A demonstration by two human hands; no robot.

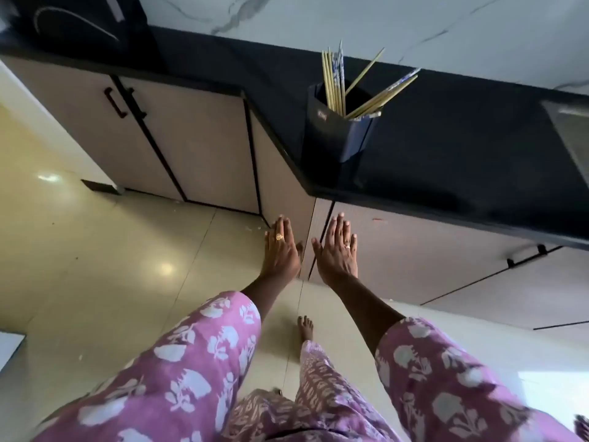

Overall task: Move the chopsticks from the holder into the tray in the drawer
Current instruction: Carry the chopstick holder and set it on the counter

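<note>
Both hands, left (282, 247) and right (338, 250), are hovering flat, empty; far chopsticks (334, 79) are standing in holder (338, 132), tips fanning up-right.

A black counter (446, 148) runs above the right hand (338, 250), backed by a white veined wall (318, 17). Beige cabinet doors (197, 138) with black handles (113, 102) stand up and left of the left hand (282, 247). Glossy cream floor tiles (111, 266) spread to its left. A bare foot (305, 327) is below both hands.
</note>
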